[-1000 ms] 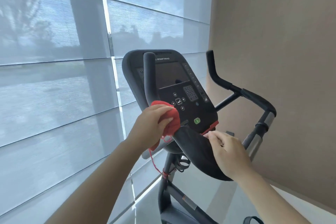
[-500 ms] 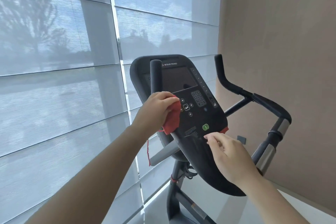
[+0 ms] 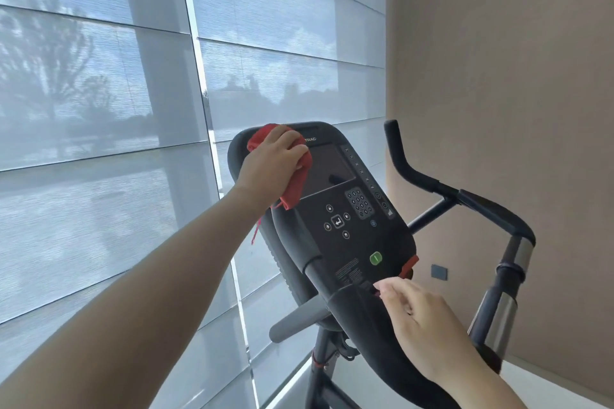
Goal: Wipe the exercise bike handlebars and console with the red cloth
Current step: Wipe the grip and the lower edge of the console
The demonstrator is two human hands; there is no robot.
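Observation:
The black console (image 3: 358, 236) of the exercise bike stands in the middle, with a dark screen, a keypad and a green button. My left hand (image 3: 272, 166) grips the red cloth (image 3: 295, 186) around the top of the left handlebar upright (image 3: 292, 239), in front of the console's upper left corner. A red thread hangs from the cloth. My right hand (image 3: 422, 325) rests on the console's lower edge with fingers slightly curled, holding nothing. The right handlebar (image 3: 465, 196) curves away at the right, untouched.
A large window with translucent blinds (image 3: 99, 109) fills the left and back. A tan wall (image 3: 515, 76) stands close on the right, with a small dark wall plate (image 3: 438, 272). A grey lever (image 3: 299, 319) sticks out below the console.
My left hand has slid the red cloth up the left handlebar upright, from its base to its top. My right hand has stayed at the console's lower edge.

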